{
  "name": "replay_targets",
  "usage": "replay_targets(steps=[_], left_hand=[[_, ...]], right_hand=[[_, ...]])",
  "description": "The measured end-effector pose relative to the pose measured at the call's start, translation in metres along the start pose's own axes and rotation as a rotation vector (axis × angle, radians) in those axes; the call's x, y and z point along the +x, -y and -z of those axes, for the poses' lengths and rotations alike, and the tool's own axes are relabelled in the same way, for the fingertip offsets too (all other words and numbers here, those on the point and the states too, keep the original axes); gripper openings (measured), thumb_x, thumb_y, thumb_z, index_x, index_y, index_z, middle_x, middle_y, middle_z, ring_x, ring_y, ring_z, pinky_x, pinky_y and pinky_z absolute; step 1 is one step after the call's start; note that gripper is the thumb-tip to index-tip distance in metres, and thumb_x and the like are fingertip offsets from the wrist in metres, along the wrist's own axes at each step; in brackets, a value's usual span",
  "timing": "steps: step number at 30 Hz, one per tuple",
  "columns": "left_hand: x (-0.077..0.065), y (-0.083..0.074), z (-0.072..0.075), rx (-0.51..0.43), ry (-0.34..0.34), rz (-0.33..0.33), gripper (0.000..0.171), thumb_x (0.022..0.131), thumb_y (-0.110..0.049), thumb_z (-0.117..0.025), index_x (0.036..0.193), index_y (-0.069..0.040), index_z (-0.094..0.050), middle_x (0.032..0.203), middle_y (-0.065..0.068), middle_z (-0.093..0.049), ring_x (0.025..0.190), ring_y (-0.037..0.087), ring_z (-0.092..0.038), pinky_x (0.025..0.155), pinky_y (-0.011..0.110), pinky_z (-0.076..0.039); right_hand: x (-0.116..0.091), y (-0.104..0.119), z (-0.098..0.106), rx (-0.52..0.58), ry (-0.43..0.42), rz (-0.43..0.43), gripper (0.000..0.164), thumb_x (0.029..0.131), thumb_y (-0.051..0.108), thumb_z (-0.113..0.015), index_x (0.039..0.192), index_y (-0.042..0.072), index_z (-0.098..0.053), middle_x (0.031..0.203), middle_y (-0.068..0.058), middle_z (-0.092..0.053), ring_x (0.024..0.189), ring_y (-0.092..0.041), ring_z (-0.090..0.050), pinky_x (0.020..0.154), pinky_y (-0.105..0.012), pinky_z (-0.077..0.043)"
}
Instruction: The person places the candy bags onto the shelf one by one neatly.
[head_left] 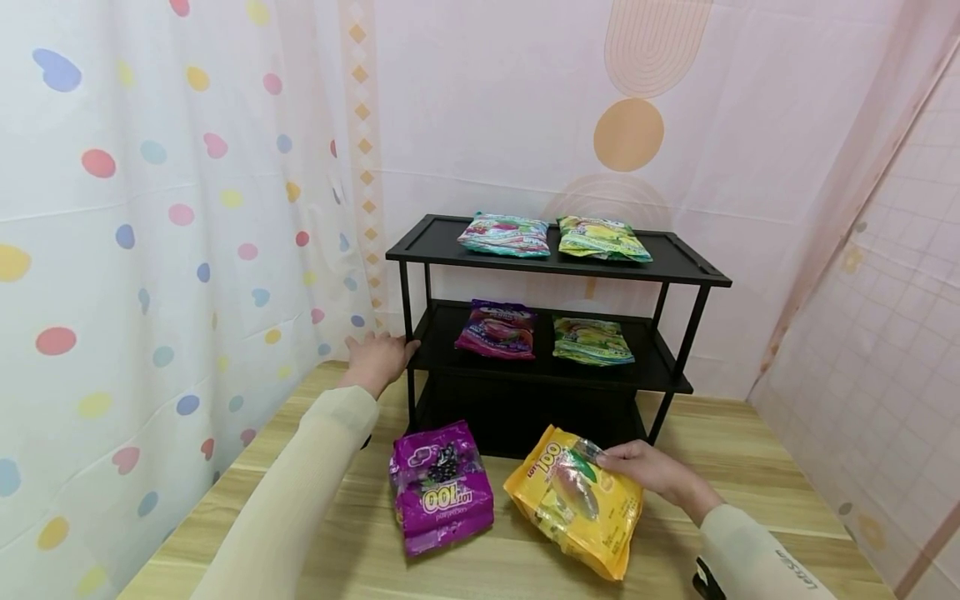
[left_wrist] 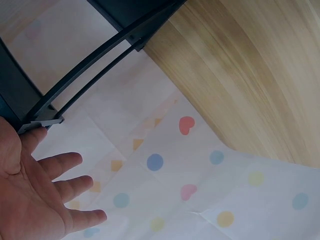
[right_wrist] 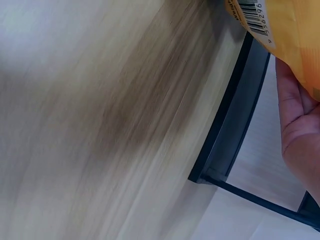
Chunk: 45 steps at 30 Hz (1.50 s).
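Observation:
My right hand point(head_left: 651, 473) pinches the upper right edge of a yellow candy bag point(head_left: 577, 500) with a mango picture, tilted before the rack. In the right wrist view, its barcode side point(right_wrist: 292, 35) shows above the palm. The left hand point(head_left: 377, 360) has its fingers spread and touches the left end of the black rack's middle shelf point(head_left: 480, 372). In the left wrist view, the fingers point(left_wrist: 70, 189) look straight and hold nothing. A purple candy bag point(head_left: 442, 487) with a grape picture stands between the arms, at the rack's front left.
On the top shelf point(head_left: 420, 242) lie a light blue bag point(head_left: 506, 234) and a yellow-green bag point(head_left: 602, 239). The middle shelf holds a dark purple-pink bag point(head_left: 497, 330) and a green-yellow bag point(head_left: 592, 340). Curtains point(head_left: 187, 292) border the wooden table point(head_left: 742, 467).

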<state>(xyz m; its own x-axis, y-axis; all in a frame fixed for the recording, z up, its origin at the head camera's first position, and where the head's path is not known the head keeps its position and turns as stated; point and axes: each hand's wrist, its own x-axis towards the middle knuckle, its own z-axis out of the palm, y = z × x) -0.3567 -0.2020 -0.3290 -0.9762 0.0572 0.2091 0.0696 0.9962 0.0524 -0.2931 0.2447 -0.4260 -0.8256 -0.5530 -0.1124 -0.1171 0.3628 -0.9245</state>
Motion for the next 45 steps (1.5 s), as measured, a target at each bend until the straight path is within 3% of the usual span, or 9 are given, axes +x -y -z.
replay_targets(steps=[8,14,21,27,30,36,40,45], left_hand=[[-0.001,-0.001,0.001,0.007,0.008,-0.001,0.053,0.109,-0.04,-0.031,0.138,-0.003,-0.056,0.132,0.025,-0.057,0.127,0.05,-0.043,0.101,0.077,-0.022],[0.0,0.0,0.001,0.004,0.007,0.002,0.053,0.109,-0.039,-0.031,0.139,-0.003,-0.056,0.132,0.024,-0.056,0.127,0.05,-0.043,0.101,0.078,-0.021],[0.0,0.0,0.001,0.003,0.009,0.002,0.053,0.109,-0.04,-0.031,0.139,-0.003,-0.056,0.131,0.024,-0.057,0.127,0.05,-0.043,0.101,0.078,-0.021],[0.0,0.0,0.0,-0.009,0.001,0.007,0.053,0.109,-0.04,-0.031,0.137,-0.003,-0.057,0.132,0.025,-0.057,0.127,0.05,-0.043,0.102,0.078,-0.02],[0.0,-0.001,0.0,-0.013,0.005,0.01,0.054,0.109,-0.04,-0.03,0.137,-0.003,-0.057,0.133,0.025,-0.056,0.128,0.05,-0.042,0.102,0.078,-0.02],[0.0,0.0,0.0,-0.001,0.018,0.008,0.053,0.109,-0.04,-0.031,0.14,-0.004,-0.055,0.134,0.024,-0.056,0.128,0.05,-0.042,0.102,0.077,-0.02],[0.0,0.0,-0.001,0.004,0.016,0.008,0.053,0.109,-0.04,-0.031,0.139,-0.004,-0.056,0.133,0.024,-0.056,0.127,0.05,-0.043,0.101,0.077,-0.021],[0.0,0.0,-0.002,0.006,0.019,0.004,0.053,0.109,-0.04,-0.031,0.14,-0.005,-0.056,0.133,0.024,-0.056,0.128,0.05,-0.043,0.101,0.077,-0.021]], right_hand=[[0.003,0.005,-0.003,0.049,-0.151,-0.006,0.041,0.103,0.03,-0.056,0.117,-0.007,-0.067,0.087,-0.007,-0.072,0.074,-0.016,-0.068,0.068,-0.03,-0.056],[0.004,0.004,-0.006,0.072,-0.266,-0.009,0.05,0.103,0.031,-0.055,0.128,-0.012,-0.058,0.086,-0.007,-0.071,0.074,-0.017,-0.068,0.068,-0.031,-0.055],[0.008,0.0,-0.007,0.119,-0.431,-0.067,0.052,0.105,0.032,-0.051,0.135,-0.011,-0.053,0.084,-0.006,-0.068,0.072,-0.017,-0.066,0.066,-0.031,-0.054],[0.009,-0.003,-0.01,0.179,-0.527,-0.086,0.053,0.106,0.029,-0.048,0.138,-0.012,-0.048,0.093,-0.005,-0.067,0.077,-0.013,-0.063,0.071,-0.029,-0.054],[0.01,-0.006,-0.012,0.209,-0.569,-0.094,0.054,0.106,0.028,-0.049,0.14,-0.014,-0.044,0.104,-0.013,-0.066,0.079,-0.01,-0.062,0.072,-0.026,-0.053],[0.011,-0.013,-0.013,0.237,-0.545,-0.097,0.054,0.109,0.021,-0.038,0.146,-0.018,-0.03,0.138,-0.036,-0.043,0.097,-0.014,-0.061,0.085,-0.032,-0.053],[0.012,-0.014,-0.011,0.226,-0.466,-0.106,0.054,0.109,0.015,-0.031,0.147,-0.02,-0.019,0.144,-0.039,-0.034,0.116,-0.03,-0.057,0.097,-0.045,-0.048],[0.013,-0.016,-0.008,0.179,-0.42,-0.123,0.056,0.108,0.012,-0.03,0.146,-0.023,-0.008,0.146,-0.043,-0.028,0.13,-0.044,-0.045,0.102,-0.051,-0.044]])
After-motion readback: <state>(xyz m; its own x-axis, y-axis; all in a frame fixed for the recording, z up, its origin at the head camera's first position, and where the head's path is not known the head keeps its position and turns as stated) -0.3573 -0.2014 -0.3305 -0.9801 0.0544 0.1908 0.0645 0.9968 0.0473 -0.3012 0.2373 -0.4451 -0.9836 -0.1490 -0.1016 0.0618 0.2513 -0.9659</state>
